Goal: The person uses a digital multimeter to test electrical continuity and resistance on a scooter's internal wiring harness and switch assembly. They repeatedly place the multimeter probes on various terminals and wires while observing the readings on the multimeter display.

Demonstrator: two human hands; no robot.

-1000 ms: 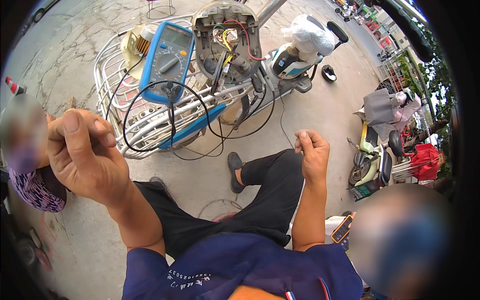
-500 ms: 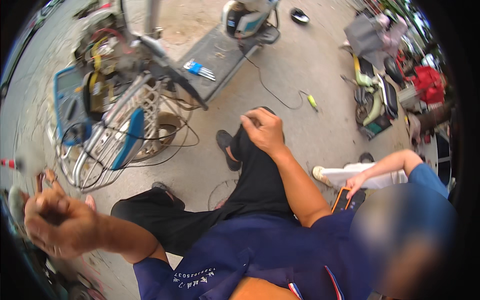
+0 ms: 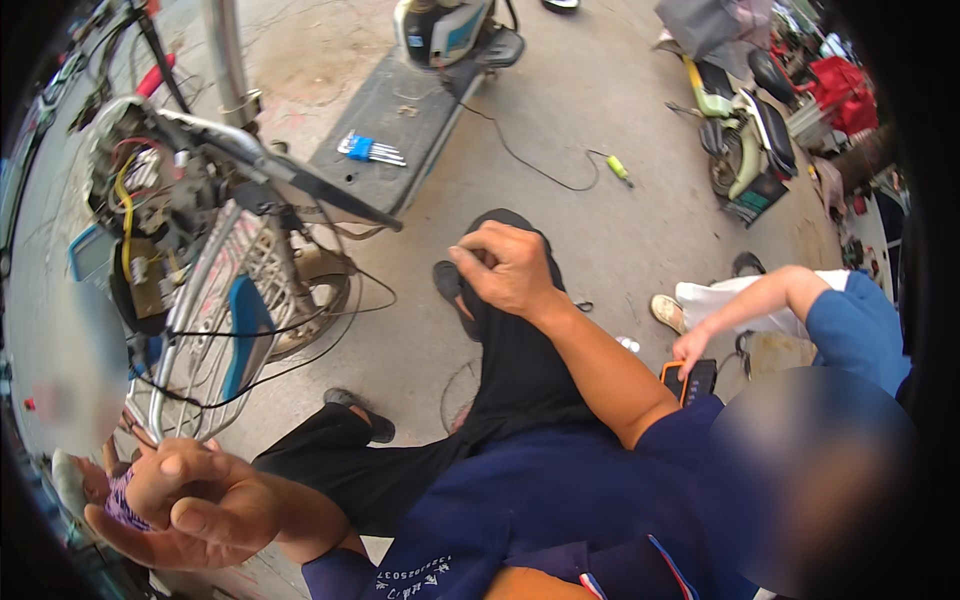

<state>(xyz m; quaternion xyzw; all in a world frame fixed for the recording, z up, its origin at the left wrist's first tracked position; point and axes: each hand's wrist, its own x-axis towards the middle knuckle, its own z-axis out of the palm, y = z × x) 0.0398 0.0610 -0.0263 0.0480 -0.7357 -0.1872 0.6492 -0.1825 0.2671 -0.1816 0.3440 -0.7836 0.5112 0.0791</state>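
My left hand (image 3: 190, 505) is raised at the lower left, its fingers apart and nothing seen in it. My right hand (image 3: 512, 265) rests on my black-trousered knee with the fingers curled; whatever may be inside them is hidden. In front of me to the left stands an electric scooter with its front opened up, showing bare wiring (image 3: 128, 210). Its white basket (image 3: 205, 330) has a blue panel (image 3: 245, 335) against it, and loose black cables loop beside it. On the grey footboard (image 3: 368, 115) lies a set of hex keys in a blue holder (image 3: 360, 149).
At right a co-worker's hand (image 3: 692, 347) holds an orange-edged meter-like device (image 3: 690, 380). A yellow-green tool on a cord (image 3: 618, 168) lies on the concrete. A pale yellow scooter (image 3: 745, 150) stands further right. Another person (image 3: 125, 495) is partly visible behind my left hand.
My left hand has opened from a curled shape and moved right and down. My right hand stays curled on the knee. The view has shifted, so the scooter sits further left.
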